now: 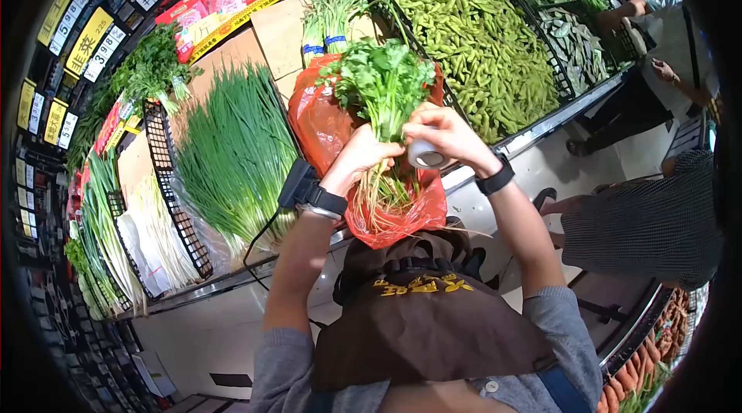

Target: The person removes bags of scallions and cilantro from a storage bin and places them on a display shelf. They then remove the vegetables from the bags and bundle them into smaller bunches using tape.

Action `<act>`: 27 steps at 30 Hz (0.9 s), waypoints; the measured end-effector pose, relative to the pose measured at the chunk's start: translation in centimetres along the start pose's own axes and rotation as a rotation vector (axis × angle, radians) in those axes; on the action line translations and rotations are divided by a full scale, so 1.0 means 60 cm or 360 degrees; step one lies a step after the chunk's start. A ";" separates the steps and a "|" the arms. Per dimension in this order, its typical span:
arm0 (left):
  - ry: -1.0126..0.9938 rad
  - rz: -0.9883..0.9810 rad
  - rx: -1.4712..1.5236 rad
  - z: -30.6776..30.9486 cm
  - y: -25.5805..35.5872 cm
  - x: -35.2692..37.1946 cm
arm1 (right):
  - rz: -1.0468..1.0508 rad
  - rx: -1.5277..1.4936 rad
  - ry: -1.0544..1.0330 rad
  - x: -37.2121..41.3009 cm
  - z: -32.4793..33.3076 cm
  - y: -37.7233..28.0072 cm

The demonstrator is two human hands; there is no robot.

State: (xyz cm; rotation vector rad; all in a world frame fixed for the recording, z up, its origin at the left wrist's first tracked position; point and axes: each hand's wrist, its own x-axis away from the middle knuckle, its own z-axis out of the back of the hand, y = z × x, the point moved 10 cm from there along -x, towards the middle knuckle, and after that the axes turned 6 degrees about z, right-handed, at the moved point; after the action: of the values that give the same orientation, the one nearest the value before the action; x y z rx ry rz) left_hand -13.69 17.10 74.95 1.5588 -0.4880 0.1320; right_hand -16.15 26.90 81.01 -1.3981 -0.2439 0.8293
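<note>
Upright over a red plastic bag (313, 115) is a bunch of cilantro (386, 81), its leaves toward the back and its stringy roots toward me. My left hand (362, 156) is wrapped around the stems just above the roots. In my right hand (448, 133), close against the stems on the other side, is a roll of white tape (425, 154). The two hands nearly meet at the stems. More roots and stalks lie in the bag's mouth below. Behind the bag stand green bunches (332, 23) bound with blue bands.
Green onions (232, 150) fill the bin at left, with white-stemmed greens (151, 224) beyond a black divider (174, 189). Soybean pods (471, 42) are heaped at right. Price signs (93, 42) line the left. Another person (665, 65) reaches into the far-right bins; a patterned garment (641, 220) is nearer.
</note>
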 end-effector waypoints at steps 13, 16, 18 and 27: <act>-0.0143 0.0125 0.0292 -0.014 -0.039 0.007 | -0.0329 0.1053 0.0201 -0.002 -0.013 0.018; 0.0115 0.0090 0.0338 -0.003 -0.041 0.006 | -0.0277 0.1030 0.0181 0.002 -0.010 0.004; 0.0181 0.0054 0.0498 0.006 -0.039 0.007 | -0.0026 0.0772 0.0109 0.004 -0.007 -0.021; -0.0695 0.0368 0.1188 -0.072 0.022 0.066 | -0.0497 -0.0884 -0.0202 0.058 -0.064 0.064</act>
State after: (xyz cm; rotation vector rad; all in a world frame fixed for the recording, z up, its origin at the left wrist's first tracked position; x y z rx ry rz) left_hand -9.71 20.44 77.92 2.2723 -1.0465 0.1614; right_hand -12.76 26.01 75.59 -1.7615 -0.8181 0.6098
